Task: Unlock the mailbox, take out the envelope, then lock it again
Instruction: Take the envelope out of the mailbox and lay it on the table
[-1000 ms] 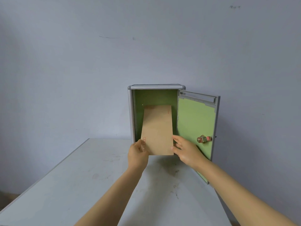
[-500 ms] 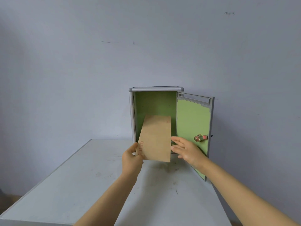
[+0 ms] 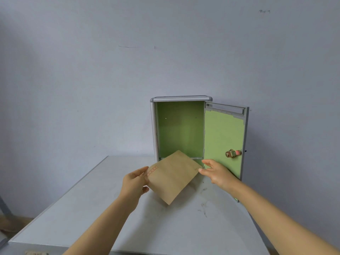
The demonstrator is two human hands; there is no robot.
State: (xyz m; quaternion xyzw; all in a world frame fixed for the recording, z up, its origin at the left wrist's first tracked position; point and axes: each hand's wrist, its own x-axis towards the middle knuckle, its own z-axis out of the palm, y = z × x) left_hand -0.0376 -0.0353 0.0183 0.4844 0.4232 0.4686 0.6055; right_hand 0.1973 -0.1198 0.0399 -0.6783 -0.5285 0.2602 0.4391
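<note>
Now clear of the open mailbox (image 3: pixel 181 126), brown envelope (image 3: pixel 173 181) tilted above the surface (image 3: pixel 128 227), pinched by left hand (image 3: pixel 135 183); right hand (image 3: pixel 218 173) spread loose, fingertips at its corner.

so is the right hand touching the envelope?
Touching. Head view shows the right hand with fingertips meeting the envelope at its right corner.

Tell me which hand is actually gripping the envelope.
The left hand pinches the envelope at its printed-box corner; the right hand is open, fingertips only at the opposite corner.
</note>
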